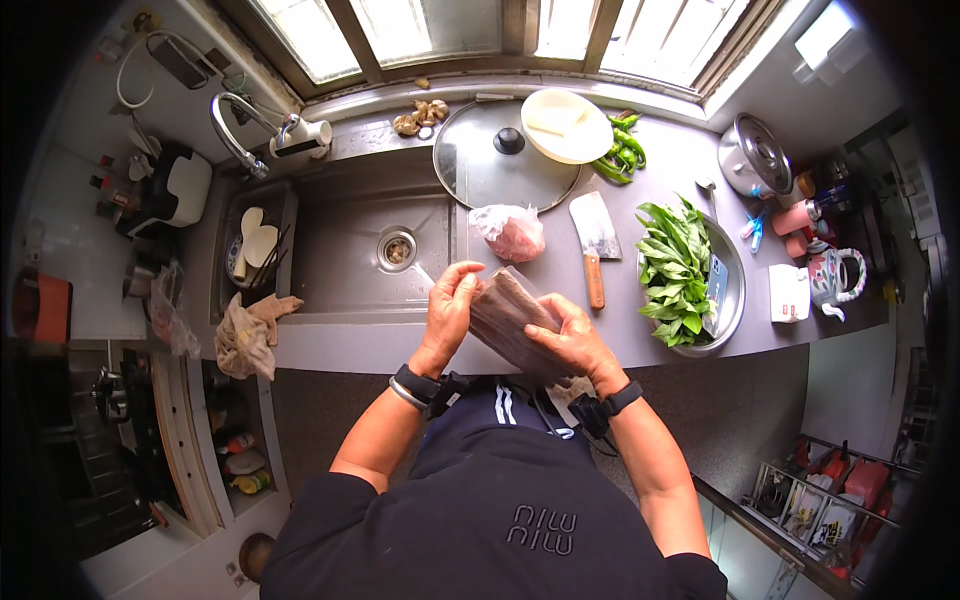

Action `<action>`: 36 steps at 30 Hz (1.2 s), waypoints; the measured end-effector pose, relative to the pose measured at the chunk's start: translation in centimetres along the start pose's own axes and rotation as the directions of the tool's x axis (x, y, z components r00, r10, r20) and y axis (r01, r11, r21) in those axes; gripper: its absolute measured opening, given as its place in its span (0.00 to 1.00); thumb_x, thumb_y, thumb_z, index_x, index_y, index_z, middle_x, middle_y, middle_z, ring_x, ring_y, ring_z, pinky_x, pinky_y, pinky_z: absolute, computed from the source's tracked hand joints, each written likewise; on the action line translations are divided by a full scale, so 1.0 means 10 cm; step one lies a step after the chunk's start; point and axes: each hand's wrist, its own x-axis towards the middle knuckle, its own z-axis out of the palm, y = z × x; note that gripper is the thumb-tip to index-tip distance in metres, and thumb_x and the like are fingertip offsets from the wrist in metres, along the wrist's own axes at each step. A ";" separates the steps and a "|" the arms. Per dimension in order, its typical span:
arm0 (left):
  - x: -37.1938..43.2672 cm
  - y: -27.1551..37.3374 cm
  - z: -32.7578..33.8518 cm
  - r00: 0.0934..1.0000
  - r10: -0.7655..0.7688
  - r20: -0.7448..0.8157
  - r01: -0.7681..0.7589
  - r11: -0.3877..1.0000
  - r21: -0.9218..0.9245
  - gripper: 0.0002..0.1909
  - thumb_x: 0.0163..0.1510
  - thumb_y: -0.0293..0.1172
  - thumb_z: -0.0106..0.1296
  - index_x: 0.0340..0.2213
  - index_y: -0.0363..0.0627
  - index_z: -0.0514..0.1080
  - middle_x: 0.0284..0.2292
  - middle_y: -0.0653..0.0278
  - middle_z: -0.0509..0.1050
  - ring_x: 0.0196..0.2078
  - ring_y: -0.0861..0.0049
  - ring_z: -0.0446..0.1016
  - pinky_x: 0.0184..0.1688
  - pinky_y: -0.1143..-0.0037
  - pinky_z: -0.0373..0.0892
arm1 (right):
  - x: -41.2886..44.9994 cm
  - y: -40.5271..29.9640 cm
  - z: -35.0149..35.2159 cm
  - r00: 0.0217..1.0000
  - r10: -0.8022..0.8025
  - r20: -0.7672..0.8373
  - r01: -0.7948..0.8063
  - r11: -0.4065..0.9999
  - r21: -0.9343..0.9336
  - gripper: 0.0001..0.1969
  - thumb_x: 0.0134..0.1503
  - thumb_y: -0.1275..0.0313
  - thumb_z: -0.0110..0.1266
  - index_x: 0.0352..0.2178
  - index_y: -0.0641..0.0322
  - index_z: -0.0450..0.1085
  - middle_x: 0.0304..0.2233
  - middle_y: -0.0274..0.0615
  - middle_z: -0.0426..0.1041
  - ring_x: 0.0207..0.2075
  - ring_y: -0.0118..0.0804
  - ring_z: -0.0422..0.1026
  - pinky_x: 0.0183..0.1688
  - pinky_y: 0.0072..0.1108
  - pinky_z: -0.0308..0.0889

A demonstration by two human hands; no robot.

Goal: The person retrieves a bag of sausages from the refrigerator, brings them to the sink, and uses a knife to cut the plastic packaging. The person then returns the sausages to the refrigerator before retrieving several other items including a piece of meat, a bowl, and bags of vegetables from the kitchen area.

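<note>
Both hands are over the counter's front edge, holding a brownish packet in clear plastic [517,319]. My right hand [574,334] grips its right side, thumb on top. At the packet's upper left end, my left hand [454,304] pinches the edge of the plastic between thumb and fingers. Just beyond the packet lies a knotted plastic bag with pink contents [515,234]. To its right rests a cleaver [597,244] with a wooden handle pointing towards me. What exactly the packet contains cannot be told.
The steel sink [345,247] is at left, with a rag [251,337] at its front corner. A glass lid [480,161], a white bowl [568,124] and green peppers [624,150] lie at the back. A metal basin [731,300] holding leafy greens [675,270] and a phone stands right.
</note>
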 end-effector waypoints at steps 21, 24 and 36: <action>-0.17 -0.16 -0.50 0.939 -0.267 -0.218 0.253 0.963 -0.087 0.31 0.46 0.25 0.63 0.48 0.38 0.58 0.34 0.57 0.74 0.34 0.76 0.74 0.37 0.78 0.71 | 0.57 -0.03 0.66 0.997 -0.008 -0.082 -0.010 0.977 -0.214 0.17 0.44 0.71 0.62 0.38 0.64 0.74 0.33 0.46 0.72 0.37 0.44 0.73 0.42 0.28 0.68; -0.21 -0.21 -0.62 0.915 -0.271 -0.299 0.235 0.960 -0.152 0.32 0.45 0.25 0.64 0.48 0.40 0.57 0.35 0.57 0.73 0.35 0.76 0.73 0.38 0.78 0.71 | 0.51 0.00 0.64 0.996 -0.075 -0.047 0.059 0.960 -0.275 0.18 0.44 0.71 0.62 0.39 0.64 0.73 0.34 0.47 0.71 0.38 0.47 0.72 0.43 0.30 0.68; -0.11 -0.22 -0.73 0.928 -0.272 -0.254 0.254 0.962 -0.103 0.31 0.47 0.24 0.61 0.49 0.39 0.55 0.35 0.56 0.74 0.35 0.76 0.74 0.38 0.77 0.71 | 0.46 0.30 0.67 0.958 -0.285 0.039 0.250 0.758 -0.602 0.09 0.47 0.72 0.56 0.31 0.62 0.68 0.30 0.48 0.68 0.37 0.52 0.67 0.41 0.37 0.63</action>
